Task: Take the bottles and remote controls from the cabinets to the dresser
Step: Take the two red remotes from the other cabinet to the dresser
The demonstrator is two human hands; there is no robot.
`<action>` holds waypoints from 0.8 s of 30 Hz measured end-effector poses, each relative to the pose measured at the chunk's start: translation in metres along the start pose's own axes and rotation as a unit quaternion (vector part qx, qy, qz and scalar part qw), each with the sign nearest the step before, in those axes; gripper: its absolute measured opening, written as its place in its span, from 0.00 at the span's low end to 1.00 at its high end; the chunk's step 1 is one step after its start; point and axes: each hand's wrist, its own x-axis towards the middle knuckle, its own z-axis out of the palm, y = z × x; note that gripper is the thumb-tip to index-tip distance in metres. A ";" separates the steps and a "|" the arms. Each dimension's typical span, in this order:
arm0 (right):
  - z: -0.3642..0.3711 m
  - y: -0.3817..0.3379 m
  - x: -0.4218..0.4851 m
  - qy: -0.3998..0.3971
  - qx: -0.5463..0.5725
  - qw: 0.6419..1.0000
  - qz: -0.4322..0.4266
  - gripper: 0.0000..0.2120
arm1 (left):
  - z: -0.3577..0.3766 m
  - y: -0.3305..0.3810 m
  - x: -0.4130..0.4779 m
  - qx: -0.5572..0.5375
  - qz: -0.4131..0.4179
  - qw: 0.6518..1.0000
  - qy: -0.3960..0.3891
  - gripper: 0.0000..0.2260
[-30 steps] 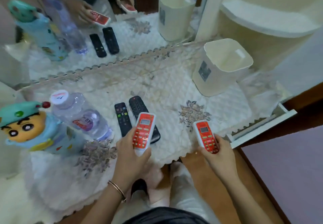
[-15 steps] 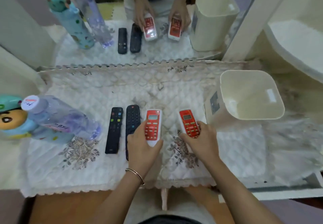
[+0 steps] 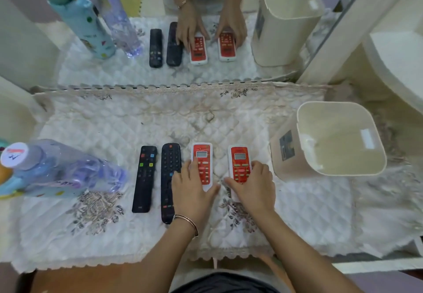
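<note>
Flanking hands: black remotes (image 3: 158,178), bin (image 3: 329,139).

Quilted cloth cover (image 3: 114,132), glossy plastic remotes (image 3: 202,167)

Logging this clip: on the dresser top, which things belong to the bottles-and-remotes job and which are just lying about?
Task things:
left red remote, under the left hand
right red remote, under the right hand
two black remotes
clear water bottle
cartoon bottle

Just there:
cream bin
quilted cloth
mirror
</note>
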 end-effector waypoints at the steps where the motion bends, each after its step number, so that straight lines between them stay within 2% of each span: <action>1: 0.001 -0.001 0.000 -0.001 0.004 1.000 0.001 0.38 | -0.001 -0.001 0.000 0.001 0.001 1.000 -0.005 0.38; 5: 0.004 -0.009 0.001 -0.006 -0.005 1.000 -0.019 0.38 | -0.007 -0.003 -0.003 0.019 0.016 1.000 -0.009 0.38; 15: 0.004 -0.011 -0.008 -0.012 0.031 0.999 -0.036 0.35 | -0.014 -0.013 -0.014 -0.035 0.065 0.997 -0.010 0.30; 19: -0.007 0.009 -0.027 0.007 0.064 0.997 -0.031 0.29 | -0.024 -0.017 -0.019 -0.053 0.089 0.995 -0.014 0.27; 22: -0.018 0.028 -0.049 0.051 0.081 0.995 0.006 0.22 | -0.030 -0.016 -0.023 -0.059 0.154 0.986 -0.022 0.24; 24: -0.021 0.042 -0.069 0.076 0.094 0.992 0.046 0.20 | -0.031 -0.011 -0.024 -0.062 0.215 0.972 -0.064 0.20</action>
